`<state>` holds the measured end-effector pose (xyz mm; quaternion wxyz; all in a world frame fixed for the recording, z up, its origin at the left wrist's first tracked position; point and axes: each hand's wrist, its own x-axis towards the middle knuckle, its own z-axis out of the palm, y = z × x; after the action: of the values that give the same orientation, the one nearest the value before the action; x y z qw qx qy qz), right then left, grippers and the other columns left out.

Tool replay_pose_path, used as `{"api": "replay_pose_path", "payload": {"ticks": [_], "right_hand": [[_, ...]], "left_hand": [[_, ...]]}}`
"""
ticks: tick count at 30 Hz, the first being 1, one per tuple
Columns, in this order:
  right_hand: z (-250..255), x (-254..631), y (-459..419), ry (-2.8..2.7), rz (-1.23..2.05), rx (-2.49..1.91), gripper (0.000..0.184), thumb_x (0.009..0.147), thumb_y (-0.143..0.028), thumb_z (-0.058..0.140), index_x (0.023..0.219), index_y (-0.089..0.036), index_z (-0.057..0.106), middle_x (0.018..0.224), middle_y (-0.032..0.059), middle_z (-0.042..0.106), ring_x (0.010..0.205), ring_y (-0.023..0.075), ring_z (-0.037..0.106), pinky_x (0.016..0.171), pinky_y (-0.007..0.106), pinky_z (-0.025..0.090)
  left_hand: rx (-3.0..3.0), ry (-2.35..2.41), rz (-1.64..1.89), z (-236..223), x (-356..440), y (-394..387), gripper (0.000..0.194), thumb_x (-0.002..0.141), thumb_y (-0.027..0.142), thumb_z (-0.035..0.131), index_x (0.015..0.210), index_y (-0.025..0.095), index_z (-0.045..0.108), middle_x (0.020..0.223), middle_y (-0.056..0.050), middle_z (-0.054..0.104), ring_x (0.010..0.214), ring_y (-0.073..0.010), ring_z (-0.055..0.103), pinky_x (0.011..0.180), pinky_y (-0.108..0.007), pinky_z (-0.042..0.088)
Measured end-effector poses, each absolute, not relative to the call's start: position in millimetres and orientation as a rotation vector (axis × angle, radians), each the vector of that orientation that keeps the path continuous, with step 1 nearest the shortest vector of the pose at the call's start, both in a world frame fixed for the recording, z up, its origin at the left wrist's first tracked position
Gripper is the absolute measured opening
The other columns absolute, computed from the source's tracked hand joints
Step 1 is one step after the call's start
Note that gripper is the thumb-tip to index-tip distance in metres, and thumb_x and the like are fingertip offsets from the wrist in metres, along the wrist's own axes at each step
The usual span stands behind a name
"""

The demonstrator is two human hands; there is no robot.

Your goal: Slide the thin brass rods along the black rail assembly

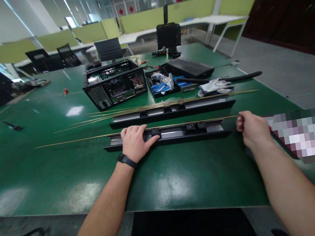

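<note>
My left hand [135, 141] lies flat, fingers stretched out, on the left part of a long black rail [175, 134] that rests across the green table [50, 180]. A black watch is on that wrist. My right hand [251, 128] is closed in a pinch at the right end of a long thin brass rod [88, 138] that runs just behind the rail. A second black rail [174, 111] lies parallel further back, with several more thin rods [149, 107] beside it.
Behind the rails stand an open black computer case [114, 83], a black tray of small parts [165, 82], a flat black box [190, 68] and white gloves [215, 86]. A black hose [238, 77] runs right. Office chairs and desks stand beyond the table.
</note>
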<state>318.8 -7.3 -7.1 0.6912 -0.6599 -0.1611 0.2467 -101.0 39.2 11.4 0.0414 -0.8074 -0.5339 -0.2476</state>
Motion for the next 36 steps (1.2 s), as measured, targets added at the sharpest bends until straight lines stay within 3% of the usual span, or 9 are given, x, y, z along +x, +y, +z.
{"api": "replay_pose_path", "payload": {"ticks": [7, 14, 20, 25, 30, 36], "right_hand": [[-12, 316, -8, -0.452, 0.579, -1.462, 0.027, 0.084, -0.026, 0.08, 0.068, -0.021, 0.059, 0.063, -0.002, 0.058, 0.05, 0.0074, 0.048, 0.042, 0.017, 0.031], [-11, 311, -9, -0.488, 0.595, -1.514, 0.026, 0.085, -0.027, 0.082, 0.067, -0.019, 0.064, 0.062, -0.0003, 0.06, 0.051, 0.0083, 0.051, 0.043, 0.017, 0.035], [-6, 308, -11, -0.483, 0.599, -1.517, 0.025, 0.085, -0.024, 0.08, 0.066, -0.019, 0.065, 0.061, -0.0002, 0.06, 0.051, 0.0082, 0.05, 0.043, 0.017, 0.035], [-8, 310, -11, -0.513, 0.582, -1.504, 0.025, 0.082, -0.028, 0.082, 0.066, -0.02, 0.064, 0.061, 0.0, 0.06, 0.05, 0.0087, 0.051, 0.043, 0.018, 0.036], [-14, 315, -9, -0.554, 0.561, -1.515, 0.028, 0.081, -0.034, 0.083, 0.065, -0.022, 0.063, 0.059, 0.0006, 0.06, 0.049, 0.0101, 0.051, 0.042, 0.021, 0.037], [-17, 316, -8, -0.551, 0.558, -1.521, 0.028, 0.081, -0.036, 0.083, 0.066, -0.023, 0.064, 0.06, 0.0008, 0.061, 0.049, 0.0111, 0.053, 0.042, 0.022, 0.039]], "left_hand": [[-2.5, -1.637, -0.76, 14, -102, 38, 0.054, 0.098, 0.063, 0.081, 0.137, 0.026, 0.078, 0.133, -0.016, 0.082, 0.131, -0.038, 0.069, 0.117, -0.055, 0.042], [-2.495, -1.607, -0.767, 25, -95, 31, 0.06, 0.097, 0.059, 0.085, 0.147, 0.027, 0.074, 0.15, -0.018, 0.077, 0.151, -0.0422, 0.059, 0.127, -0.064, 0.031], [-2.662, -1.337, -0.832, 41, -58, 17, 0.059, 0.101, 0.056, 0.083, 0.149, 0.024, 0.073, 0.15, -0.017, 0.075, 0.148, -0.0382, 0.062, 0.122, -0.057, 0.04], [-2.787, -1.149, -0.915, 28, -15, -7, 0.031, 0.11, 0.047, 0.071, 0.126, 0.022, 0.078, 0.127, -0.013, 0.081, 0.121, -0.0302, 0.074, 0.105, -0.047, 0.056], [-2.756, -1.214, -0.914, 4, 5, -13, 0.026, 0.109, 0.039, 0.072, 0.126, 0.02, 0.073, 0.144, -0.018, 0.076, 0.137, -0.0341, 0.071, 0.112, -0.05, 0.06], [-2.854, -1.252, -0.798, -2, 9, -1, 0.028, 0.108, 0.038, 0.074, 0.128, 0.017, 0.071, 0.154, -0.022, 0.07, 0.152, -0.0356, 0.064, 0.125, -0.052, 0.054]]}}
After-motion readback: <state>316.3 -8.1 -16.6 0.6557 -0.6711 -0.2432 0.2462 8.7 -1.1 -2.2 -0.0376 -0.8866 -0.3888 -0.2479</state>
